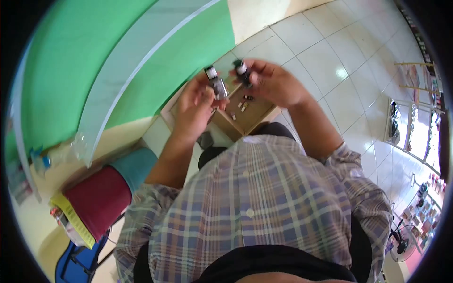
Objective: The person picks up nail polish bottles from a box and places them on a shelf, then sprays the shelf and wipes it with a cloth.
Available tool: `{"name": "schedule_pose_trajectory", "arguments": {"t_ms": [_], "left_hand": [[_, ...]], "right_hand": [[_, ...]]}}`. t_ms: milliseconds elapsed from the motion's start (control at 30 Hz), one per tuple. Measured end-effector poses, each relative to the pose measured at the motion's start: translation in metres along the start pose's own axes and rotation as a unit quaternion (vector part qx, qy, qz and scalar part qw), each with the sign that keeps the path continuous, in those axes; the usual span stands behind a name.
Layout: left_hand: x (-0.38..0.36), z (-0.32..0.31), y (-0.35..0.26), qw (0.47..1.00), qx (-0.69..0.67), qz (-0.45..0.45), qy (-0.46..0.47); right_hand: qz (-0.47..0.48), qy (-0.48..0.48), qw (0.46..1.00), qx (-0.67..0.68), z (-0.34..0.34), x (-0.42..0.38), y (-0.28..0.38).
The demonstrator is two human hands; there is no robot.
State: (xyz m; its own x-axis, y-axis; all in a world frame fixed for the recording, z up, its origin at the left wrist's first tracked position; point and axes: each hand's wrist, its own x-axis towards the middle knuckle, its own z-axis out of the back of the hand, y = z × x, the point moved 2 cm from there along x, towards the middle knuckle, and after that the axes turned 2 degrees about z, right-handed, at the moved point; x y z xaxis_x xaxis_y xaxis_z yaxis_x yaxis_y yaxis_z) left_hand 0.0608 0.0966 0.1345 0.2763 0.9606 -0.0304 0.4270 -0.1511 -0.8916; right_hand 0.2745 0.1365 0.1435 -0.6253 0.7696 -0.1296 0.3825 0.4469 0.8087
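My left hand point(197, 104) is closed around a small clear bottle point(218, 88) with a black-and-white cap, tilted to the left. Close beside it, my right hand point(275, 84) grips a small dark bottle point(242, 71) with a white band near its top; motion blurs it a little. The two bottles are apart. Below both hands stands a shallow wooden box point(235, 126), in which several tiny bottles point(244, 106) lie. My left hand and its bottle hide part of the box.
A green wall point(165, 70) with a grey curved ledge point(122, 70) runs along the left. White floor tiles point(325, 70) spread to the right. At lower left are a maroon container point(99, 200) and a teal one point(137, 170). A fan point(403, 243) and crowded shelves stand far right.
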Motion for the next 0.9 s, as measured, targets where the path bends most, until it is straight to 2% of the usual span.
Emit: {"name": "schedule_pose_trajectory", "arguments": {"t_ms": [67, 200, 267, 300, 367, 433, 600, 667, 800, 900], "left_hand": [[0.004, -0.007, -0.023, 0.999, -0.046, 0.013, 0.022], [0.004, -0.009, -0.064, 0.997, -0.059, 0.048, 0.031], [-0.001, -0.011, -0.068, 0.998, -0.038, 0.048, 0.017], [-0.004, -0.01, -0.033, 0.999, -0.026, 0.037, 0.008], [-0.009, -0.01, -0.032, 0.999, 0.008, 0.03, -0.027], [-0.012, -0.012, -0.041, 0.999, 0.007, -0.004, -0.053], [-0.015, -0.017, -0.082, 0.99, 0.074, -0.113, -0.033], [-0.021, -0.02, -0.098, 0.982, 0.095, -0.156, -0.045], [-0.017, -0.021, -0.118, 0.955, 0.16, -0.236, -0.083], [-0.012, -0.027, -0.147, 0.919, 0.176, -0.337, -0.102]], "right_hand": [[0.069, 0.002, 0.995, -0.079, 0.015, 0.008, 0.018], [0.11, 0.021, 0.988, -0.103, 0.007, 0.005, 0.064], [0.112, 0.006, 0.989, -0.1, -0.008, 0.005, 0.067], [0.114, -0.002, 0.984, -0.137, 0.003, -0.002, 0.05], [0.127, 0.005, 0.98, -0.151, -0.013, 0.008, 0.041], [0.122, -0.02, 0.975, -0.184, -0.037, 0.018, 0.036], [0.122, 0.017, 0.971, -0.205, -0.079, 0.042, 0.052], [0.146, 0.038, 0.958, -0.243, -0.099, 0.043, 0.064], [0.197, 0.087, 0.952, -0.219, -0.127, 0.054, 0.089], [0.255, 0.06, 0.929, -0.261, -0.146, 0.065, 0.108]]}}
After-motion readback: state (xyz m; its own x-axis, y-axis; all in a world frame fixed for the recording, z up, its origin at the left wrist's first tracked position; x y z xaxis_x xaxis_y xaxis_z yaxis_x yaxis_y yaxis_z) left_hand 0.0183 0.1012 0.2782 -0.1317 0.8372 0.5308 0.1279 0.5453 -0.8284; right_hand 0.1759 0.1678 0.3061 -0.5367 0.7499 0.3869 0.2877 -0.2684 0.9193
